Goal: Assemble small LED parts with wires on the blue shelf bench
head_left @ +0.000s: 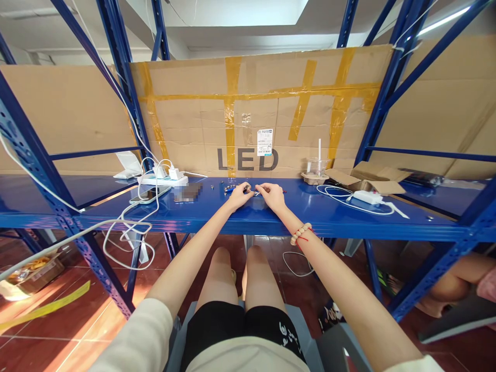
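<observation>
Both my arms reach forward onto the blue metal shelf (271, 219). My left hand (239, 196) and my right hand (272, 195) lie close together near the shelf's middle, fingers curled in a pinch on small parts (256, 192) between them, too small to name. A few tiny metal pieces (219, 187) lie scattered just left of my left hand. A bead bracelet (300, 233) sits on my right wrist.
A taped cardboard wall marked LED (248, 160) backs the shelf. Left: a power strip with chargers (163, 178), a phone (149, 195), loose white cables (127, 232). Right: a plastic cup (316, 168), an open carton (368, 178), a white adapter (367, 197). Another person's leg (461, 281) shows at right.
</observation>
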`<state>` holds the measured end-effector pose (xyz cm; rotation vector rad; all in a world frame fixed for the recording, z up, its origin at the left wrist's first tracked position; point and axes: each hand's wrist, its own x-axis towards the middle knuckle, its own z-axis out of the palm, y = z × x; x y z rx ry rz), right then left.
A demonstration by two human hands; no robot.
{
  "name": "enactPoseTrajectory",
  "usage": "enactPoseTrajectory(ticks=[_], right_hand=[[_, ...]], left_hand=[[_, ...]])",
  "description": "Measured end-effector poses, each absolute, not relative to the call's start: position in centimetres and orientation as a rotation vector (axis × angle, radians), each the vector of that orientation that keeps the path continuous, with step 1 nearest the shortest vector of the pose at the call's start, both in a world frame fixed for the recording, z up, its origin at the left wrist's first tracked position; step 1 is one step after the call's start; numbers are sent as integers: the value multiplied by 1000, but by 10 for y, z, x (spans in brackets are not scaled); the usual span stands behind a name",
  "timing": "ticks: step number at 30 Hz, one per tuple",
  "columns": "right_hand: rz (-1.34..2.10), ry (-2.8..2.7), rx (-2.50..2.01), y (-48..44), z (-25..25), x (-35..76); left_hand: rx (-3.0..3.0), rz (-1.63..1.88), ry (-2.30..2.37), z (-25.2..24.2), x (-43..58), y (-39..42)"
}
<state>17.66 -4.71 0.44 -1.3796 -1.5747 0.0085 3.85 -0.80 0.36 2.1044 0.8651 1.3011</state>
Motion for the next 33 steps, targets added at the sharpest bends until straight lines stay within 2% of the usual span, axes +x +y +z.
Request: enactPoseTrajectory(ticks=[8, 14, 24, 33], right_hand=[[54, -1684, -1308, -37, -1, 179], [-67, -1929, -1366, -39, -1, 177], [53, -1691, -1296, -39, 0, 178], [17, -1689, -1325, -40, 1, 177]], left_hand=[[2050, 1426, 915, 5, 38, -10], [1962, 1452, 908, 7, 37, -14], [1850, 1434, 939, 8, 40, -14], [1857, 1376, 816, 4, 41, -8]])
